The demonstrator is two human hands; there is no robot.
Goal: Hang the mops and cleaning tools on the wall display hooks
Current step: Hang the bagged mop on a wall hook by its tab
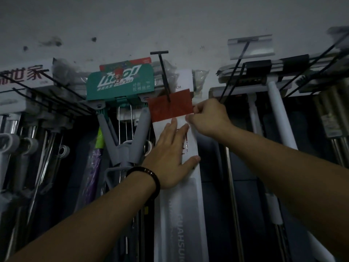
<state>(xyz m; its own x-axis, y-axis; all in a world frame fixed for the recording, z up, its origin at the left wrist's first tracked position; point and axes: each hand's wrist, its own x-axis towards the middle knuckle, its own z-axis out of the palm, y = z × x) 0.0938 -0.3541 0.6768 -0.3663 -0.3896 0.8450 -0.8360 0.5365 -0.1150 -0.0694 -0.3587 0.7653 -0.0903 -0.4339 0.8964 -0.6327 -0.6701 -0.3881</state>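
Left hand (168, 159) flat on long white mop pack (181, 224) | right hand (209, 118) pinches its red-banded top | black hook (164, 72) overlaps band

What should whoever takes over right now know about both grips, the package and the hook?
The left grip presses flat on the white mop package. The right grip pinches its right edge beside the red header.
Done: the black hook appears threaded through the header; other mops hang on both sides.
Left: let go and check it hangs straight.
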